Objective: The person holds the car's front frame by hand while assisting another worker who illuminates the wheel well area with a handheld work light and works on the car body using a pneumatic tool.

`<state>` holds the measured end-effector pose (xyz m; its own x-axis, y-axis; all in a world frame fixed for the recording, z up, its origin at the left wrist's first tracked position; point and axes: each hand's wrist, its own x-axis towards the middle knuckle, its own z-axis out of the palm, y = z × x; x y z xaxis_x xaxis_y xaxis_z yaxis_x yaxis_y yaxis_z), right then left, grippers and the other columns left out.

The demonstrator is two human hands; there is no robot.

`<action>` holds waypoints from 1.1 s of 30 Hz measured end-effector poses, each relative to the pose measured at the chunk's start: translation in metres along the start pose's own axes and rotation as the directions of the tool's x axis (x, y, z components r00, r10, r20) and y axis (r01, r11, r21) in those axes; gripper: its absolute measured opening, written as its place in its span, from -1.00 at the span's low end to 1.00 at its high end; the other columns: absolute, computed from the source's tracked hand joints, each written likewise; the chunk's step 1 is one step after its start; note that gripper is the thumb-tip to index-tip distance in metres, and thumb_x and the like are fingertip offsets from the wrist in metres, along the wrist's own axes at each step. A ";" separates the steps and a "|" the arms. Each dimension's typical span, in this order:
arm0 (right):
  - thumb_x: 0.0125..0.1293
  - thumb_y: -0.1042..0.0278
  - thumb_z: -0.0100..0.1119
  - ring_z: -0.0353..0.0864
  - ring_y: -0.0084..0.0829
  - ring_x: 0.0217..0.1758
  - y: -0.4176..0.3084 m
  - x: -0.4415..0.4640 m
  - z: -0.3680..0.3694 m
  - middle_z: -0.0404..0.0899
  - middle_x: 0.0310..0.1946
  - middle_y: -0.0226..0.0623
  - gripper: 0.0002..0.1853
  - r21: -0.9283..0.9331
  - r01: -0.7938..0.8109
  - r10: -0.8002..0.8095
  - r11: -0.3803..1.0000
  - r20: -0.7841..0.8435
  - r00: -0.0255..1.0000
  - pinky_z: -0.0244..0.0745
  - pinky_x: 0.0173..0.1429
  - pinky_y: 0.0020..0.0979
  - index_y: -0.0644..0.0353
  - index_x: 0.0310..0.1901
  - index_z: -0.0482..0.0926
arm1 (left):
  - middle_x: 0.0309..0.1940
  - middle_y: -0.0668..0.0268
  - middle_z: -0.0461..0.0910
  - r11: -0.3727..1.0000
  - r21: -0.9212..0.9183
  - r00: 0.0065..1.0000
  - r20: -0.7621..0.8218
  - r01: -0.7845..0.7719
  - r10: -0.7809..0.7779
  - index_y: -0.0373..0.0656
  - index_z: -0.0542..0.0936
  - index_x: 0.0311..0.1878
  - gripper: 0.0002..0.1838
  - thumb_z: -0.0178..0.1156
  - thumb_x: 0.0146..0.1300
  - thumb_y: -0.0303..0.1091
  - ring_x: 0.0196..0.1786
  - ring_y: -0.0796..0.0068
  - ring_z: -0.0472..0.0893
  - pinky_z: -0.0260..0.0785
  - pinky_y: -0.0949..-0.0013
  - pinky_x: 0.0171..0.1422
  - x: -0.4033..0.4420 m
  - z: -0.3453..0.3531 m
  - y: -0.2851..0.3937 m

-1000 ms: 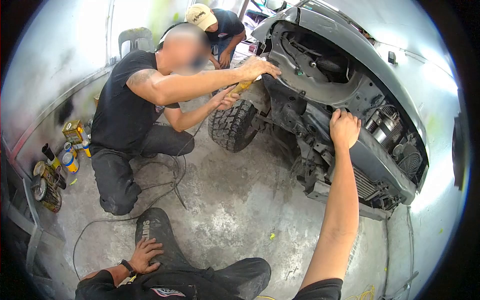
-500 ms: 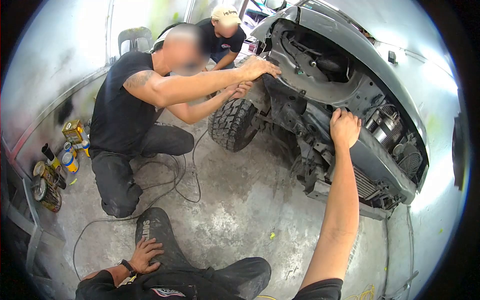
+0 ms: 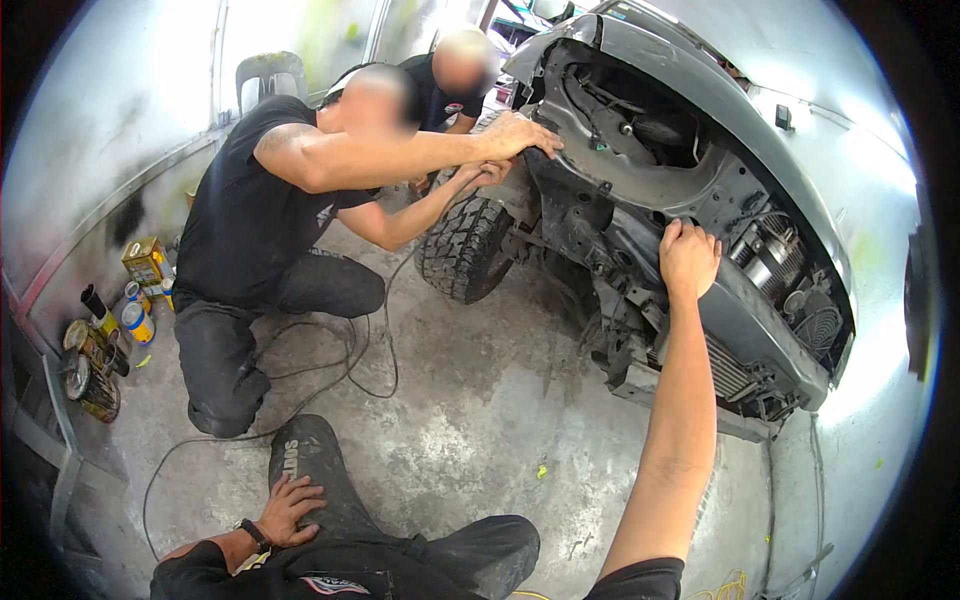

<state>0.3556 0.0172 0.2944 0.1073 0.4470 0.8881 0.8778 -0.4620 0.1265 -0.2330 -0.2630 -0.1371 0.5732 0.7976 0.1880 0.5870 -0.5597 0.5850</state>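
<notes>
My right hand (image 3: 690, 258) rests on the dark front panel of the grey vehicle (image 3: 750, 130), its fingers curled over the edge beside the exposed engine parts (image 3: 772, 258). On my thigh (image 3: 322, 470) lies my left hand (image 3: 292, 508), fingers spread and holding nothing. A kneeling person (image 3: 250, 210) to the left has one hand on the edge of the wheel arch and the other just below it, above the tyre (image 3: 465, 250). What that lower hand holds is mostly hidden.
Another person (image 3: 455, 85) crouches behind the first. Dark cable (image 3: 393, 340) loops over the concrete floor (image 3: 470, 400). Paint cans (image 3: 92, 385) and a yellow tin (image 3: 146, 262) stand along the left wall. A grey chair (image 3: 270, 80) is at the back.
The kneeling person's lower hand has moved up and toward the wheel arch, and the yellow tool seen earlier is now hidden. The person behind has shifted right and leaned down. My hands stay put.
</notes>
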 end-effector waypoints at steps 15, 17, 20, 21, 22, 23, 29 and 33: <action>0.52 0.08 -0.07 0.67 -0.06 0.09 0.000 0.001 0.004 0.77 -0.11 -0.13 -0.52 -0.002 0.002 -0.002 1.000 -0.014 1.000 0.37 0.49 0.00 0.24 -0.20 0.79 | 0.40 0.24 0.47 1.000 0.002 1.000 -0.001 0.000 0.000 0.06 0.62 0.24 -0.45 0.26 0.24 0.07 0.57 0.03 0.25 -0.15 -0.36 0.64 0.000 0.004 -0.003; 0.52 0.08 -0.07 0.67 -0.07 0.09 0.000 0.001 0.003 0.77 -0.10 -0.13 -0.52 0.006 -0.001 0.001 1.000 -0.011 1.000 0.37 0.49 0.00 0.24 -0.20 0.79 | 0.39 0.24 0.47 1.000 0.003 1.000 -0.001 0.003 -0.003 0.06 0.62 0.24 -0.45 0.26 0.24 0.07 0.57 0.02 0.25 -0.15 -0.36 0.64 0.001 0.004 -0.003; 0.52 0.07 -0.08 0.67 -0.07 0.10 0.001 0.001 0.005 0.77 -0.10 -0.13 -0.52 0.005 -0.003 0.003 1.000 -0.006 1.000 0.36 0.49 0.00 0.24 -0.19 0.79 | 0.39 0.24 0.48 1.000 0.007 1.000 -0.002 0.001 -0.001 0.06 0.62 0.24 -0.45 0.26 0.24 0.07 0.57 0.02 0.25 -0.15 -0.36 0.64 0.001 0.004 -0.002; 0.52 0.07 -0.08 0.67 -0.07 0.10 0.002 0.001 0.006 0.77 -0.10 -0.13 -0.52 0.002 -0.003 0.003 1.000 -0.005 1.000 0.36 0.49 -0.01 0.24 -0.19 0.79 | 0.39 0.24 0.48 1.000 0.009 1.000 -0.003 -0.001 0.001 0.06 0.62 0.24 -0.45 0.26 0.24 0.08 0.57 0.02 0.25 -0.15 -0.36 0.64 0.001 0.005 -0.002; 0.52 0.07 -0.08 0.67 -0.07 0.10 0.002 0.001 0.006 0.76 -0.10 -0.13 -0.52 0.001 -0.002 0.002 1.000 0.000 1.000 0.36 0.50 0.00 0.24 -0.19 0.79 | 0.39 0.23 0.48 1.000 0.007 1.000 -0.002 -0.002 0.002 0.06 0.62 0.24 -0.45 0.25 0.24 0.08 0.57 0.02 0.25 -0.15 -0.36 0.64 0.002 0.004 -0.001; 0.52 0.06 -0.08 0.67 -0.07 0.10 0.003 0.002 0.006 0.76 -0.10 -0.13 -0.51 -0.001 -0.002 0.002 1.000 0.005 1.000 0.35 0.50 0.00 0.24 -0.19 0.79 | 0.39 0.23 0.47 1.000 0.005 1.000 -0.001 -0.002 0.002 0.05 0.62 0.24 -0.45 0.25 0.25 0.08 0.57 0.02 0.25 -0.16 -0.36 0.64 0.003 0.003 0.000; 0.53 0.07 -0.09 0.66 -0.06 0.11 0.003 0.001 0.006 0.76 -0.09 -0.13 -0.51 0.005 0.002 -0.002 1.000 0.000 1.000 0.34 0.50 0.01 0.25 -0.18 0.78 | 0.40 0.23 0.47 1.000 0.012 1.000 -0.002 0.001 -0.001 0.05 0.63 0.24 -0.45 0.26 0.23 0.08 0.57 0.01 0.25 -0.14 -0.37 0.64 0.001 0.004 -0.003; 0.52 0.07 -0.08 0.66 -0.06 0.12 0.003 0.003 0.004 0.76 -0.09 -0.12 -0.52 -0.007 0.009 -0.009 1.000 -0.007 1.000 0.34 0.50 0.02 0.25 -0.19 0.78 | 0.40 0.22 0.48 1.000 0.000 1.000 -0.005 0.011 -0.011 0.04 0.64 0.23 -0.44 0.27 0.22 0.09 0.56 -0.01 0.28 -0.12 -0.39 0.63 -0.002 0.007 -0.005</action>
<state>0.3600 0.0204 0.2954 0.0960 0.4460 0.8899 0.8757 -0.4629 0.1376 -0.2333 -0.2635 -0.1455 0.5636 0.8049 0.1855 0.5933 -0.5508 0.5870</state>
